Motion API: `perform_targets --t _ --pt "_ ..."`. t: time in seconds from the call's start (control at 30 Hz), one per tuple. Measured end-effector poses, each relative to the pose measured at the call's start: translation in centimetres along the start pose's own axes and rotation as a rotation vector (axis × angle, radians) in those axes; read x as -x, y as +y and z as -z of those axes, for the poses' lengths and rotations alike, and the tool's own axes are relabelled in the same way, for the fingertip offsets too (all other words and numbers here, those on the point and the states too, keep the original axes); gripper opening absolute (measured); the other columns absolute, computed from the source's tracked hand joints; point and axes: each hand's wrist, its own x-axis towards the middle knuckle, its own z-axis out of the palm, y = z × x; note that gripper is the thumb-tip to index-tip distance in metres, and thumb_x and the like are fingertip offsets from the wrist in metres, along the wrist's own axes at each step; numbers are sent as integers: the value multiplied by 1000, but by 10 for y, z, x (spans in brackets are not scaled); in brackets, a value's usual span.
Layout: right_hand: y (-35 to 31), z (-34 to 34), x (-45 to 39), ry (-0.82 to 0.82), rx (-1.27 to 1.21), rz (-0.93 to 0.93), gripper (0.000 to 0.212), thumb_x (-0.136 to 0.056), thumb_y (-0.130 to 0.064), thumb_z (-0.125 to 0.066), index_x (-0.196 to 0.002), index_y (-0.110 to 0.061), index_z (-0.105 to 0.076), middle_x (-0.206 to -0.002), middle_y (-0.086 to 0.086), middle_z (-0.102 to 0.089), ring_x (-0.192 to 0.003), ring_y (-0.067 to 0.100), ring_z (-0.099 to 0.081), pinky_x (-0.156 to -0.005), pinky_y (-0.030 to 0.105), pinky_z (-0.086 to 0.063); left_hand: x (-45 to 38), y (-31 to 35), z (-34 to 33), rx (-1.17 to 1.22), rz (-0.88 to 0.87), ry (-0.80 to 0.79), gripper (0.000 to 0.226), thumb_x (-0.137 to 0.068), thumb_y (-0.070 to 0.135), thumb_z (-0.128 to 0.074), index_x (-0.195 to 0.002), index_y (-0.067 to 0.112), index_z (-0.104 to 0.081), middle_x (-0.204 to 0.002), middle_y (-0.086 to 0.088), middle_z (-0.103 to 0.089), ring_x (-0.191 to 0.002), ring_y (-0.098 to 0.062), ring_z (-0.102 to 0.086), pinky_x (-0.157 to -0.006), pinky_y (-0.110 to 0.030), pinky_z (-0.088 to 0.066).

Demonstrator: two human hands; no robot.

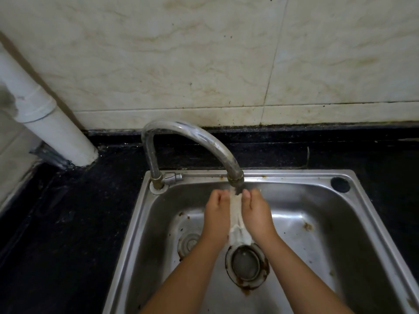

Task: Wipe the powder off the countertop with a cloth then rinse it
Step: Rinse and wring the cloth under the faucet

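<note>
I pinched the cloth point(235, 214) between my left hand point(216, 215) and right hand point(257, 214), under the faucet point(235, 175) near the sink's point(317, 175) back edge.

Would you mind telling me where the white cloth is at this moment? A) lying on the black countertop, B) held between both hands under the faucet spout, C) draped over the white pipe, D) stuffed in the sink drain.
B: the cloth hangs between the left hand and right hand, just below the faucet spout, above the sink.
</note>
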Motion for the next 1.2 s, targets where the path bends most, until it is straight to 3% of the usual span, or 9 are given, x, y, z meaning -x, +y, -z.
perform_targets --t 0.1,0.17,0.37,0.53,0.67,0.73,0.83,1.0,1.2 --pt "5 6 6 10 -226 -35 23 -96 -15 -42 -75 -23 -41 -71 -4 -48 -64 8 -46 -52 12 -36 1 -3 8 -31 -37 21 16 -93 13 -48 -79 21 -46 -81 0 -53 -74 -12 -50 -68 -24 -44" --pt "6 10 10 -31 -369 -28 27 -93 -5 -48 -82 -29 -46 -84 -6 -55 -75 8 -53 -62 9 -43 -1 -4 13 -49 -51 9 20 -92 8 -49 -80 23 -45 -82 2 -52 -73 -9 -50 -64 -16 -45" --pt "-2 15 32 -107 -402 49 54 -88 13 -43 -95 -40 -52 -110 -16 -56 -110 13 -55 -96 27 -47 -7 3 16 0 -14 57 27 -90 -1 -46 -83 25 -48 -89 -1 -57 -82 -16 -56 -78 -35 -50" --pt "-2 10 39 2 -732 -144 63 -89 16 -39 -116 -40 -46 -126 -1 -54 -115 15 -55 -94 29 -50 2 8 9 151 58 97 32 -89 -9 -39 -83 22 -47 -86 -3 -54 -74 -13 -53 -65 -24 -50" --pt "-3 7 32 -10 -871 -222 49 -89 11 -44 -100 -35 -57 -111 4 -63 -101 20 -61 -90 35 -50 6 5 11 214 143 114 24 -89 -6 -42 -87 18 -46 -88 -6 -53 -74 -16 -53 -64 -26 -47" --pt "-5 4 30 -37 -814 -175 36 -90 1 -51 -96 -34 -58 -106 4 -64 -98 19 -61 -88 30 -51 3 5 12 212 171 114 18 -88 1 -51 -94 17 -46 -91 -5 -54 -78 -17 -54 -68 -28 -47" --pt "-6 0 26 25 -711 -154 28 -90 -3 -53 -87 -30 -59 -93 1 -63 -84 12 -61 -65 11 -52 -1 4 11 166 146 144 23 -87 2 -56 -89 21 -44 -88 -3 -54 -78 -17 -56 -72 -31 -51" --pt "-12 2 25 -25 -345 60 23 -95 -3 -43 -94 -26 -47 -90 -2 -56 -79 3 -54 -61 5 -43 -3 4 4 9 -2 241 16 -90 4 -51 -99 13 -42 -82 3 -50 -70 -8 -50 -50 -5 -41" --pt "-22 0 30 -51 -148 244 9 -97 -18 -34 -92 -24 -38 -72 -16 -47 -62 0 -47 -56 5 -37 -15 6 -2 -21 -1 250 12 -92 4 -43 -92 15 -41 -76 3 -49 -69 -12 -49 -62 -24 -40"
